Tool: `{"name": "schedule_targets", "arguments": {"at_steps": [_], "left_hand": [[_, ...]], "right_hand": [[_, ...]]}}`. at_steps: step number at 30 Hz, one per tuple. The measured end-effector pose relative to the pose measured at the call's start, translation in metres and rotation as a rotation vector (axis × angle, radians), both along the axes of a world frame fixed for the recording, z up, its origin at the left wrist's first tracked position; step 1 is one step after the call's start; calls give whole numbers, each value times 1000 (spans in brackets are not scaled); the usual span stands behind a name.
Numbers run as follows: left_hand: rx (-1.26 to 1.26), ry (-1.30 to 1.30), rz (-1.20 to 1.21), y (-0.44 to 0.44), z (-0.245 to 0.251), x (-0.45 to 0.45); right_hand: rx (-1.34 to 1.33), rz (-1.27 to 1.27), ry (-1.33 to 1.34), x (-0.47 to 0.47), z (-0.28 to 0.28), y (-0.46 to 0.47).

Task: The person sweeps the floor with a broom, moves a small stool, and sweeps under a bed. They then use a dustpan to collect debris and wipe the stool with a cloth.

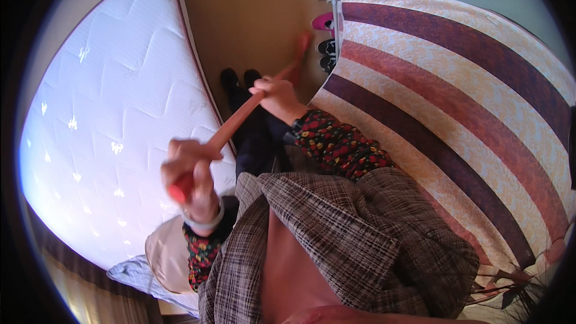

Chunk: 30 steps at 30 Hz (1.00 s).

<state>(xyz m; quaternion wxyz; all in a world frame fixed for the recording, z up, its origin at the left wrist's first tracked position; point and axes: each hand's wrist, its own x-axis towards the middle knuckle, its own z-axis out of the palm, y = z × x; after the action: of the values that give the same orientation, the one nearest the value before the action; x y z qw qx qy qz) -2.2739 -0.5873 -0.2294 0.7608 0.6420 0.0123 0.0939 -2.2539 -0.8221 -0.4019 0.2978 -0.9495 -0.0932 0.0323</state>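
Observation:
My left hand point(193, 171) is wrapped around the upper end of a long red stick handle point(237, 121), with its red end cap point(182, 189) poking out of the fist. Farther down the shaft, my right hand point(281, 99) grips it too. The handle slants away over my legs toward the floor. Its low red end point(302, 51) is blurred, possibly a broom head; I cannot tell its exact form. Both hands are above the floor gap between two beds, the left one nearer the bare mattress.
A white quilted mattress point(121, 99) with brown piping lies left. On the right is a bed with a striped cover point(432, 81). Pink shoes point(322, 21) and black shoes point(327, 47) stand by its edge. A beige cushion point(167, 254) sits lower left. Tan floor point(252, 18) runs between.

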Motion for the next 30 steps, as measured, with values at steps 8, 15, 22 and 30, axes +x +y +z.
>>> {"name": "schedule_targets", "arguments": {"at_steps": [8,15,22,30], "left_hand": [[213,-337,-79,24,28,-5],[2,186,-116,-1,17,23],[156,-153,66,22,38,-5],[12,-40,210,7,44,-14]], "right_hand": [[42,59,-126,27,33,16],[-51,-61,85,16,-5,-7],[50,60,-157,81,25,42],[-89,200,-78,73,51,9]]}}
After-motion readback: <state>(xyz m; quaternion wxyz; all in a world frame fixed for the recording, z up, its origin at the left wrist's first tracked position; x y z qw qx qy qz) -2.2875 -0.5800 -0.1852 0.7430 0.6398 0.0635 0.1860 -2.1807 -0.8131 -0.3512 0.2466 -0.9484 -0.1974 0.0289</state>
